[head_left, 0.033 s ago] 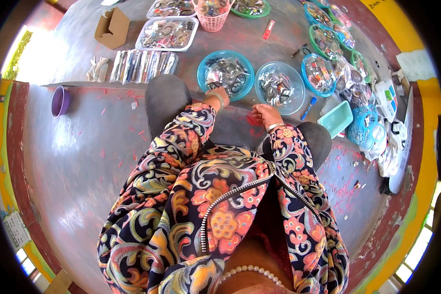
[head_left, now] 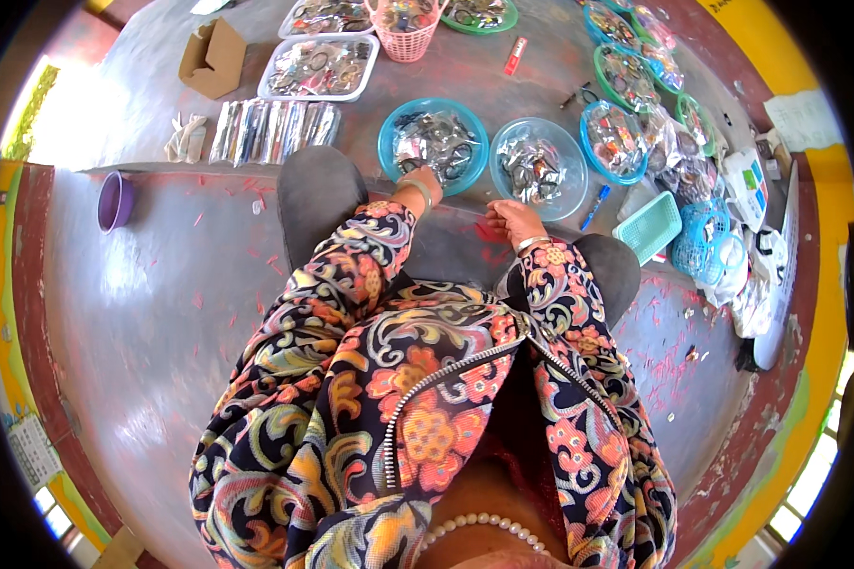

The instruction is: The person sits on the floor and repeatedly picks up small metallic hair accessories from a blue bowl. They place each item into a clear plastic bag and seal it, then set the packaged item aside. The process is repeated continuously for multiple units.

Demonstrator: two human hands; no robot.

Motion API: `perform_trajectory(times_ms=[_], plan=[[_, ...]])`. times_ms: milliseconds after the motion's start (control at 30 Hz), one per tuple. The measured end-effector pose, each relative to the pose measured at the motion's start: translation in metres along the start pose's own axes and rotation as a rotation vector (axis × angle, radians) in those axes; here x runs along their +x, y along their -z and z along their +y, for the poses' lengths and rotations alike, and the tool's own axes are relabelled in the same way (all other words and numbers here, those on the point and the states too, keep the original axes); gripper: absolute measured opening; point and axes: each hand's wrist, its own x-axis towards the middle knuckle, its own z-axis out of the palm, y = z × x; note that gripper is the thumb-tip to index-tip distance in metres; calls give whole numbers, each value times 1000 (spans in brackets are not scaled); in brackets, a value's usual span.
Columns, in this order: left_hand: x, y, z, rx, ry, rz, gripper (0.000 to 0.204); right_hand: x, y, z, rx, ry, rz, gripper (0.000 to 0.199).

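Observation:
My left hand (head_left: pixel 419 182) rests at the near rim of a blue basin (head_left: pixel 386 156). Its fingers are bent over small clear-wrapped items, among them dark ring-shaped pieces (head_left: pixel 460 156); what they grip is too small to name. Close to the near-left rim of a clear plastic basin (head_left: pixel 579 180) is my right hand (head_left: pixel 516 222), its fingers curled in together. Anything inside that hand is hidden. Dark and silvery wrapped pieces (head_left: pixel 533 174) lie heaped in the clear basin.
Flat clear packets (head_left: pixel 275 131) stand in a row at left, beside a cardboard box (head_left: pixel 212 59) and a white tray (head_left: pixel 269 90). To the right are a blue marker (head_left: pixel 596 209), a mint-green basket (head_left: pixel 648 229) and several filled basins. A purple bucket (head_left: pixel 116 202) sits lower left.
The whole scene has shifted very slightly to the left in the picture. Both hands keep practically the same place and pose.

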Motion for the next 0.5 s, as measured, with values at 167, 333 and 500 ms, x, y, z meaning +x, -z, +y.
perform_trajectory(times_ms=[167,333,500], plan=[[-39,44,30,-353,-299,306,25,8,31,-19,93,144,234,20],[-130,136,63,-1189,-716,-58,20,40,100,-44,464,177,378,14],[-235,223,77,-1506,-1565,-573,11,80,142,-20,320,-45,472,10]])
